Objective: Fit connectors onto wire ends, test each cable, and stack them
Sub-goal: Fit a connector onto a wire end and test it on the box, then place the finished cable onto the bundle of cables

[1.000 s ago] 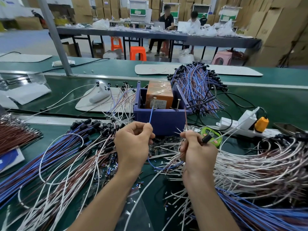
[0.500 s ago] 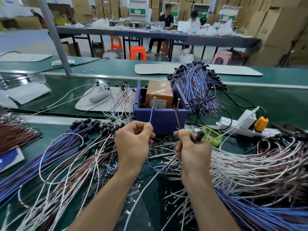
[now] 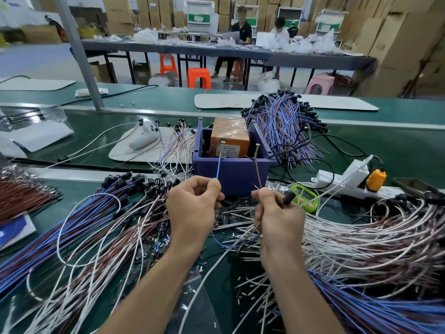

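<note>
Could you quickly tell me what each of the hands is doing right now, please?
Left hand: closed, pinching the blue wire.
Right hand: closed, pinching the brown wire, black connector between its fingers.

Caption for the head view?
Left hand pinches a blue wire, right hand a brown wire, in front of the purple bin.

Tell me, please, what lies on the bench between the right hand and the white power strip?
In the head view, a small green device with buttons lies there, just beyond the right hand and short of the white power strip.
</note>
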Available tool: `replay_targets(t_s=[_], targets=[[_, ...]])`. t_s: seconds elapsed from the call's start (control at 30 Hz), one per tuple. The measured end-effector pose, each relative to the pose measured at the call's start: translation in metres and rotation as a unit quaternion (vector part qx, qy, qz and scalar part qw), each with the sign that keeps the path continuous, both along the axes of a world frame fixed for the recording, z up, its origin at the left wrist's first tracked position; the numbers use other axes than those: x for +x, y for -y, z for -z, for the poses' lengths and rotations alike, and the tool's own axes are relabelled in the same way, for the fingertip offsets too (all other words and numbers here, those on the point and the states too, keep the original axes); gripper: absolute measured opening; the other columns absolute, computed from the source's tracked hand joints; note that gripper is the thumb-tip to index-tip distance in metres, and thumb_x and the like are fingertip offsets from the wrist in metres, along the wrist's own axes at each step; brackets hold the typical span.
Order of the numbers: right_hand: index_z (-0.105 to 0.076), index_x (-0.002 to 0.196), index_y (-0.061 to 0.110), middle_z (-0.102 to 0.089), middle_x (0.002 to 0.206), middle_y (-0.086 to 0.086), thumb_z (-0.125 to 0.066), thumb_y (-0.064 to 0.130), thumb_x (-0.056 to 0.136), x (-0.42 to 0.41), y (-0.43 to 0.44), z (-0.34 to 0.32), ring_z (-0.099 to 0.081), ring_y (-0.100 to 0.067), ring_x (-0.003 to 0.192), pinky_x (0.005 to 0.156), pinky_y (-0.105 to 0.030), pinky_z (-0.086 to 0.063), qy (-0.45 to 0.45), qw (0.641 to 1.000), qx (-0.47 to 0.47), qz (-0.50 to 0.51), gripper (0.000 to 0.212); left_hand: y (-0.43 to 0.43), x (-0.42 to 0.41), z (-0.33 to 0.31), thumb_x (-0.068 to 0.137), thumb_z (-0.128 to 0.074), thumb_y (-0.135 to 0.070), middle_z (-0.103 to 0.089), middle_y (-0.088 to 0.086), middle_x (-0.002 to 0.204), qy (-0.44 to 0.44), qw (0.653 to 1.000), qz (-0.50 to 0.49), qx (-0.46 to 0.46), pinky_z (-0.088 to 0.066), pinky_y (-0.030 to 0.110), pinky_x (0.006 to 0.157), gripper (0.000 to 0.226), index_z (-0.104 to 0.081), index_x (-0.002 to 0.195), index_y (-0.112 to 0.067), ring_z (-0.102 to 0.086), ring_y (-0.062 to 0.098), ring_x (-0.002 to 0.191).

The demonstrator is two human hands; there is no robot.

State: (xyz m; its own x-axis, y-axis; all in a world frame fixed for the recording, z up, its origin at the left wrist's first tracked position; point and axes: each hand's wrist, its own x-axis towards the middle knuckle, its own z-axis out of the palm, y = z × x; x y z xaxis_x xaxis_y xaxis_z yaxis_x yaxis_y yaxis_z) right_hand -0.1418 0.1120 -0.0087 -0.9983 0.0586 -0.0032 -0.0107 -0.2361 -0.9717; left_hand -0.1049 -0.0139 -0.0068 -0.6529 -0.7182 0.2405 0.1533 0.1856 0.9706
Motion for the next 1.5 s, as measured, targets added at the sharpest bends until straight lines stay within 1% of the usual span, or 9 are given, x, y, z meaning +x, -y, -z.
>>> replay_targets(t_s=[0.53, 0.73, 0.8, 0.9, 1.03, 1.13, 1.27, 1.37, 1.5], targets=[[-0.074, 0.067, 0.008, -0.046, 0.047, -0.001, -0.064, 0.007, 0.094, 0.0, -0.009, -0.006, -0.038, -0.012, 0.041, 0.041, -0.025, -0.03, 0.037, 0.998, -0.052, -0.013, 0.028, 0.0, 0.003, 0.0, 0.091, -0.072, -0.015, -0.073, 0.0, 0.062, 0.008, 1.0, -0.001, 0.01, -0.053, 0.02, 0.05, 0.024, -0.074, 0.068, -0.02, -0.066, 0.013, 0.05], [-0.075, 0.065, 0.01, -0.037, 0.045, 0.0, -0.064, 0.007, 0.094, 0.012, -0.013, -0.012, -0.03, -0.012, 0.039, 0.04, -0.026, -0.026, 0.006, 0.991, -0.039, -0.128, 0.031, -0.002, 0.009, -0.005, 0.092, -0.072, -0.021, -0.074, -0.005, 0.065, 0.013, 1.0, -0.024, 0.001, -0.056, 0.027, 0.054, 0.021, -0.075, 0.073, -0.029, -0.068, 0.011, 0.054], [-0.075, 0.066, 0.008, -0.036, 0.046, 0.0, -0.066, 0.008, 0.091, 0.016, -0.013, -0.014, -0.027, -0.013, 0.04, 0.042, -0.026, -0.023, -0.005, 0.988, -0.007, -0.157, 0.027, -0.001, 0.014, -0.007, 0.091, -0.073, -0.027, -0.075, -0.012, 0.081, 0.038, 0.993, -0.1, -0.055, -0.059, 0.032, 0.07, 0.004, -0.074, 0.089, -0.03, -0.069, 0.006, 0.072], [-0.074, 0.068, 0.011, -0.039, 0.046, 0.005, -0.069, 0.024, 0.083, 0.021, -0.015, -0.017, -0.03, -0.012, 0.043, 0.043, -0.026, -0.025, -0.06, 0.98, 0.104, -0.16, 0.02, -0.002, 0.025, -0.016, 0.091, -0.071, -0.033, -0.055, -0.009, 0.11, -0.035, 0.963, -0.182, -0.196, -0.047, 0.03, 0.088, 0.035, -0.057, 0.119, -0.018, -0.053, 0.013, 0.097], [-0.046, 0.05, 0.024, -0.042, 0.044, 0.009, -0.062, 0.029, 0.08, 0.03, -0.015, -0.019, -0.035, -0.006, 0.043, 0.043, -0.017, -0.026, -0.26, 0.893, 0.353, -0.102, 0.033, -0.024, 0.036, -0.024, 0.092, -0.059, -0.042, -0.048, -0.016, 0.084, -0.093, 0.919, -0.025, -0.383, -0.04, 0.025, 0.072, 0.02, -0.056, 0.092, -0.023, -0.047, 0.01, 0.076], [-0.028, 0.051, 0.032, -0.048, 0.046, 0.006, -0.047, 0.032, 0.078, 0.037, -0.014, -0.019, -0.034, -0.008, 0.038, 0.039, -0.019, -0.02, -0.334, 0.822, 0.455, -0.072, 0.033, -0.029, 0.036, -0.022, 0.1, -0.054, -0.041, -0.041, -0.011, 0.059, -0.058, 0.878, 0.027, -0.474, -0.039, 0.033, 0.059, 0.044, -0.045, 0.062, -0.02, -0.037, 0.01, 0.059], [-0.048, 0.058, 0.026, -0.056, 0.054, -0.002, -0.045, 0.03, 0.078, 0.04, -0.012, -0.012, -0.047, -0.023, 0.051, 0.045, -0.032, -0.032, -0.274, 0.855, 0.416, -0.143, 0.02, -0.017, 0.037, -0.027, 0.095, -0.059, -0.047, -0.027, -0.011, 0.043, -0.023, 0.903, 0.073, -0.423, -0.029, 0.023, 0.051, 0.059, -0.036, 0.048, -0.02, -0.032, 0.006, 0.047], [-0.056, 0.073, 0.018, -0.057, 0.06, -0.002, -0.053, 0.024, 0.074, 0.043, -0.014, -0.015, -0.047, -0.018, 0.051, 0.047, -0.035, -0.039, -0.281, 0.85, 0.386, -0.222, 0.007, -0.011, 0.038, -0.025, 0.086, -0.062, -0.063, -0.031, -0.01, 0.04, 0.022, 0.942, 0.235, -0.238, -0.024, 0.024, 0.047, 0.064, -0.043, 0.041, -0.022, -0.028, 0.006, 0.043], [-0.059, 0.067, 0.011, -0.054, 0.057, -0.003, -0.061, 0.023, 0.073, 0.041, -0.019, -0.017, -0.047, -0.022, 0.054, 0.051, -0.041, -0.043, -0.249, 0.848, 0.385, -0.267, 0.014, -0.006, 0.038, -0.021, 0.082, -0.058, -0.075, -0.036, 0.008, 0.046, 0.051, 0.933, 0.335, -0.117, -0.022, 0.034, 0.048, 0.084, -0.047, 0.045, 0.001, -0.03, 0.017, 0.049]])
